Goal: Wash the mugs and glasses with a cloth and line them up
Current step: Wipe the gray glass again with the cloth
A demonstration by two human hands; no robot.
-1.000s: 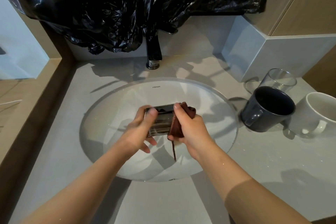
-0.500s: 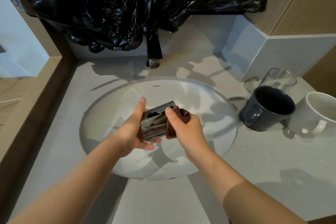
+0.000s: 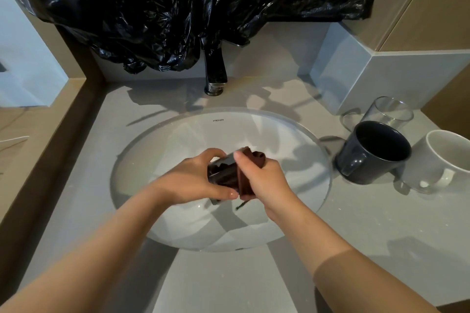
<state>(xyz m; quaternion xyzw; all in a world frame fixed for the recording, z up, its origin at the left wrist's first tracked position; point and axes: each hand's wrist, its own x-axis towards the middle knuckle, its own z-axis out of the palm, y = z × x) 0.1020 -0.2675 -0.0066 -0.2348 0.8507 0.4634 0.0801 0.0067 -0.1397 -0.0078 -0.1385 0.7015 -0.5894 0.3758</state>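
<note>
Over the white sink basin [image 3: 157, 160], my left hand [image 3: 188, 180] grips a clear glass [image 3: 222, 173] that lies on its side, mouth towards the right. My right hand [image 3: 264, 180] holds a dark red cloth [image 3: 248, 175] pushed into and wrapped over the glass's mouth. Part of the cloth shows through the glass wall. On the counter to the right stand a dark grey mug [image 3: 373, 152], a white mug [image 3: 442, 160] and a second clear glass [image 3: 389, 114] behind them.
A black tap [image 3: 215, 71] rises behind the basin under a hanging black plastic bag [image 3: 178, 7]. A grey block [image 3: 376, 76] and wooden cabinet close off the back right. A wooden ledge [image 3: 38, 147] runs along the left.
The glass has turned in my left hand, whose fingers now curl over its top. My right hand has pushed the cloth deeper into the glass.
</note>
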